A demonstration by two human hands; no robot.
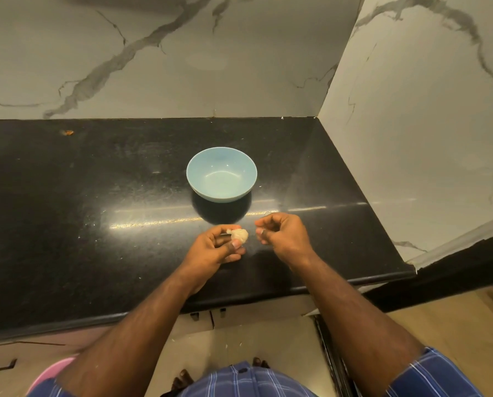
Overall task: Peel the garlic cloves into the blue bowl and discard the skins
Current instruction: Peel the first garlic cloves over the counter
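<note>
- Seen from above, looking down at a polished black stone countertop (96, 210) set into a corner of white marble-patterned walls (411, 110).
- Light blue bowl (221, 174) upright near the middle of the counter, nothing visible inside.
- Left hand (218, 247) held above the counter on the near side of the bowl, fingers and thumb curled round a pale garlic bulb (240, 235) poking out at the fingertips.
- Right hand (282, 234) just beside the left, apart from the garlic, fingers curled inward with thumb and fingertips pinched together; cannot tell whether a scrap of skin sits between them.
- Small pale flecks scattered on the counter around the hands.
- Tiny orange-brown crumb (68, 132) far back left by the wall.
- Blue checked shirt (245, 382) and bare toes on a beige floor at the bottom edge.
</note>
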